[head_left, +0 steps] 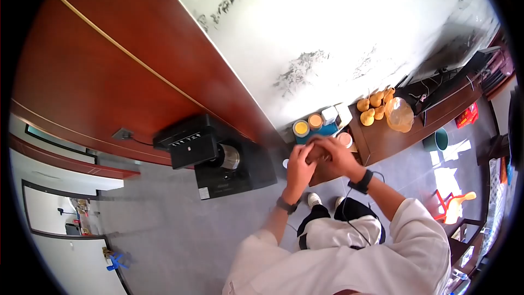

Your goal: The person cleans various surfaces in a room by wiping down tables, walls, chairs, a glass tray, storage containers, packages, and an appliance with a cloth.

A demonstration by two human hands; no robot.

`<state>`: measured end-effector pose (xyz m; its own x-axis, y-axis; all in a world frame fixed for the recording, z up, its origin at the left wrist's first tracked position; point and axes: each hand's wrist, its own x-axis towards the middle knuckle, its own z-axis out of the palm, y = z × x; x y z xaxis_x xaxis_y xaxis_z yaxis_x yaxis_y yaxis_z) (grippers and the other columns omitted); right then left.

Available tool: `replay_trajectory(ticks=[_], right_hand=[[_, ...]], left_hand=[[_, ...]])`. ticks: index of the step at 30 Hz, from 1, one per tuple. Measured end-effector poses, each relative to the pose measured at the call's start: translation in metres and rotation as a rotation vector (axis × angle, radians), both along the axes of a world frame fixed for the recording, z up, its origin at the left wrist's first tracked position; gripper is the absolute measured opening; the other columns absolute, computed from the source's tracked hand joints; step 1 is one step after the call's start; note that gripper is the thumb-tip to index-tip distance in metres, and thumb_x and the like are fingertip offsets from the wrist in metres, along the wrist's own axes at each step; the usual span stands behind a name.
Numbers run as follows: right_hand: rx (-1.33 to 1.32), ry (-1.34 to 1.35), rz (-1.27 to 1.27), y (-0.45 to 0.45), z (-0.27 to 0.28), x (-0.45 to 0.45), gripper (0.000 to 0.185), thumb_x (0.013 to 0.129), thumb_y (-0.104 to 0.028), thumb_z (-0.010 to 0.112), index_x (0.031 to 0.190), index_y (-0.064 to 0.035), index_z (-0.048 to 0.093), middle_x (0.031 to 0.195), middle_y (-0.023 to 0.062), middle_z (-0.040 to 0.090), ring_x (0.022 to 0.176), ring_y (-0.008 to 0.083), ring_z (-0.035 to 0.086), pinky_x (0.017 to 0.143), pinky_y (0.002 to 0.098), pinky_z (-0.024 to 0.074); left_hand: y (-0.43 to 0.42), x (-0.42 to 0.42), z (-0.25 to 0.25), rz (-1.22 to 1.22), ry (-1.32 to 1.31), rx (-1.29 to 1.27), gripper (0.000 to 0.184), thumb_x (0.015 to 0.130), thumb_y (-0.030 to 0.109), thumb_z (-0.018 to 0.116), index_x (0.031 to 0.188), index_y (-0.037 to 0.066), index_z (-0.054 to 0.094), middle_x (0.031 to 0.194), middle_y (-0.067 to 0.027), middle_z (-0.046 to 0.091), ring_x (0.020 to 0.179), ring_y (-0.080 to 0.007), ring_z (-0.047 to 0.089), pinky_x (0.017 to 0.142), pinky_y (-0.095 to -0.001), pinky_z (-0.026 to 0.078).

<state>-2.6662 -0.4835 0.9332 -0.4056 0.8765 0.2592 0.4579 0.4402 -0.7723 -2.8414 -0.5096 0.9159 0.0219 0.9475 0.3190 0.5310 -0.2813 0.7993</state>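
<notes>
My left hand (pixel 299 167) and my right hand (pixel 339 155) are together above the near end of a brown cabinet top. Both have curled fingers around a small brownish object (pixel 316 154), mostly hidden by the fingers; I cannot make out what it is. Just beyond the hands are a jar with yellow contents (pixel 301 128), a jar with orange contents (pixel 315 121) and a white container (pixel 329 114) on a blue tray. A pinkish round container (pixel 344 140) is close to my right hand.
Several yellow gourds (pixel 367 117) and a translucent bowl (pixel 399 114) stand farther right on the cabinet (pixel 382 145). At left, a black coffee machine (pixel 194 145) stands on a black box (pixel 237 177). A green bin (pixel 435 140) and an orange-red chair (pixel 453 206) are at right.
</notes>
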Motion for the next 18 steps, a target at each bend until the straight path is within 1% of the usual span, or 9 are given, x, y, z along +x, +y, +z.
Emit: replay_trajectory(ticks=[2,3,4,5,8,11,13,16,18], right_hand=[[0.111,0.075,-0.049,0.013,0.047,0.003,0.059,0.076,0.008,0.065,0.132,-0.0119,0.058,0.125,0.0171,0.058,0.109,0.0383,0.062,0.085,0.0395,0.0568],[0.175,0.128,-0.053,0.021,0.067,0.006,0.060,0.077,0.008,0.065,0.133,-0.0123,0.058,0.125,0.0168,0.058,0.107,0.0379,0.062,0.083,0.0398,0.0568],[0.262,0.136,-0.086,0.033,0.077,0.008,0.060,0.076,0.008,0.066,0.132,-0.0124,0.059,0.124,0.0161,0.059,0.105,0.0373,0.063,0.083,0.0398,0.0568],[0.461,0.148,-0.115,0.046,0.101,0.009,0.060,0.076,0.009,0.065,0.132,-0.0128,0.060,0.124,0.0151,0.059,0.102,0.0363,0.064,0.081,0.0395,0.0571],[0.649,0.188,-0.167,0.081,0.152,0.015,0.061,0.072,0.016,0.063,0.127,-0.0106,0.063,0.127,0.0134,0.058,0.100,0.0309,0.065,0.071,0.0338,0.0588],[0.888,0.177,-0.209,0.115,0.191,0.026,0.060,0.072,0.020,0.060,0.125,-0.0076,0.063,0.130,0.0121,0.057,0.100,0.0266,0.065,0.067,0.0306,0.0596],[0.858,0.240,-0.202,0.129,0.212,0.035,0.057,0.071,0.020,0.061,0.123,-0.0046,0.064,0.130,0.0117,0.057,0.100,0.0239,0.064,0.065,0.0287,0.0594],[0.989,0.183,-0.278,0.175,0.235,0.050,0.058,0.070,0.019,0.063,0.122,-0.0070,0.065,0.127,0.0106,0.058,0.099,0.0258,0.064,0.066,0.0300,0.0596],[1.053,0.169,-0.316,0.210,0.238,0.055,0.059,0.068,0.018,0.064,0.121,-0.0081,0.066,0.125,0.0096,0.060,0.099,0.0275,0.064,0.068,0.0315,0.0596]], left_hand=[[0.024,0.000,0.053,-0.049,0.018,0.189,0.055,0.074,-0.004,0.076,0.126,0.009,0.065,0.111,-0.0127,0.061,0.102,-0.0345,0.063,0.086,-0.0413,0.054],[0.036,0.001,0.076,-0.076,0.020,0.272,0.058,0.073,-0.006,0.075,0.128,0.010,0.065,0.114,-0.0132,0.060,0.104,-0.0347,0.062,0.087,-0.0413,0.054],[0.047,0.002,0.099,-0.102,0.039,0.327,0.060,0.073,-0.007,0.075,0.129,0.010,0.064,0.117,-0.0138,0.059,0.106,-0.0353,0.061,0.088,-0.0415,0.054],[0.058,0.004,0.122,-0.127,0.057,0.382,0.061,0.073,-0.008,0.075,0.130,0.010,0.063,0.120,-0.0145,0.058,0.109,-0.0360,0.061,0.089,-0.0416,0.054],[0.086,0.018,0.186,-0.171,0.018,0.496,0.060,0.075,-0.008,0.073,0.131,0.009,0.061,0.124,-0.0159,0.056,0.113,-0.0371,0.059,0.088,-0.0404,0.055],[0.116,0.034,0.227,-0.158,0.075,0.579,0.059,0.075,-0.008,0.073,0.131,0.009,0.062,0.125,-0.0148,0.056,0.113,-0.0363,0.059,0.088,-0.0406,0.055],[0.139,0.047,0.248,-0.137,0.124,0.701,0.058,0.074,-0.006,0.074,0.128,0.009,0.063,0.124,-0.0121,0.059,0.112,-0.0341,0.061,0.089,-0.0410,0.055],[0.180,0.065,0.270,-0.044,0.200,0.832,0.054,0.073,-0.005,0.075,0.124,0.009,0.065,0.121,-0.0082,0.062,0.109,-0.0318,0.062,0.086,-0.0406,0.055],[0.212,0.076,0.271,0.013,0.168,0.821,0.050,0.074,-0.006,0.074,0.121,0.009,0.067,0.115,-0.0091,0.065,0.105,-0.0313,0.064,0.086,-0.0385,0.056]])
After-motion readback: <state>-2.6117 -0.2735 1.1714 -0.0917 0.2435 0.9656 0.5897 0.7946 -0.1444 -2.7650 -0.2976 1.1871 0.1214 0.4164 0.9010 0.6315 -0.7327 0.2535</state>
